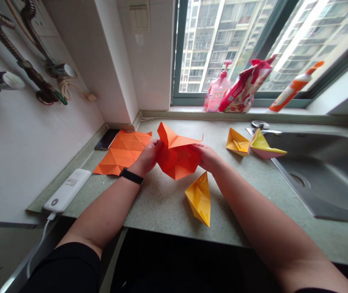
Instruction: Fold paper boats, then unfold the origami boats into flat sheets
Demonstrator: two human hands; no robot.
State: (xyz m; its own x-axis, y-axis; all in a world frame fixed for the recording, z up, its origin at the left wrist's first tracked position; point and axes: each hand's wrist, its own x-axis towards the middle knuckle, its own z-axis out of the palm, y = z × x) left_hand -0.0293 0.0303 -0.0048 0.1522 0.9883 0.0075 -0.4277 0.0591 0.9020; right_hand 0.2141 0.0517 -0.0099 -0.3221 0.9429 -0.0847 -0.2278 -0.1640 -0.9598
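Note:
An orange sheet of origami paper, creased and partly folded into a hollow shape, is held up above the counter between both hands. My left hand grips its left edge, with the fingertips partly behind the paper. On the opposite edge, my right hand is closed, most of its fingers hidden by the paper. A yellow folded paper boat lies just below, nearer to me. Beside my left hand, a creased orange sheet rests flat on the counter.
Two more folded paper boats, one orange-yellow and one yellow and pink, stand by the steel sink. A dark phone and a white power bank with a cable lie left. Bottles and a red bag line the windowsill.

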